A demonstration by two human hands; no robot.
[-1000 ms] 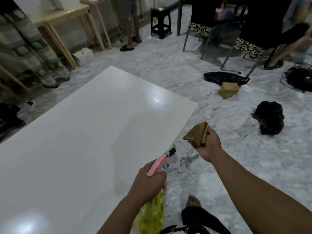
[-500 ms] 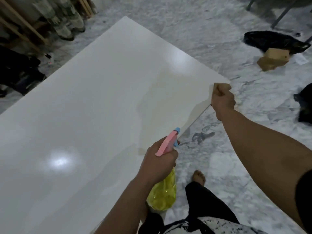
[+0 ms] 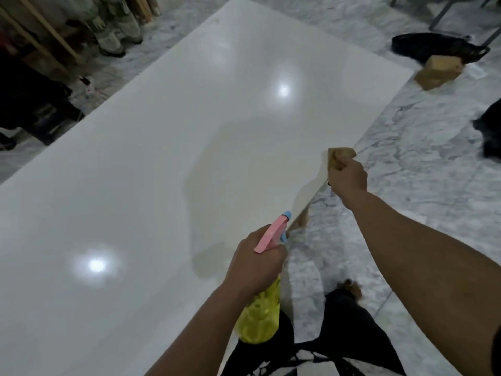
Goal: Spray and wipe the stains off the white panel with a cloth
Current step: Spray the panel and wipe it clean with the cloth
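A large glossy white panel [image 3: 168,147] lies flat, filling the left and middle of the view. My left hand [image 3: 254,264] grips a spray bottle [image 3: 261,318] with a yellow body and a pink trigger head with a blue nozzle, held at the panel's right edge and pointing up and to the right. My right hand [image 3: 347,177] is closed on a folded brown cloth [image 3: 340,156], pressed at the panel's right edge farther away. No clear stain shows; only shadows and two light reflections lie on the surface.
Grey marble floor [image 3: 423,185] lies right of the panel. A brown cardboard box [image 3: 437,70] and a black bag [image 3: 436,47] sit at the far right; another black object [image 3: 489,131] is at the right edge. Wooden legs and dark bags stand at far left. My leg and bare foot [image 3: 351,287] are below.
The view has tilted down and moved closer over the panel. My right hand with the cloth went from the air beside the panel onto its right edge. The bottle stays in my left hand.
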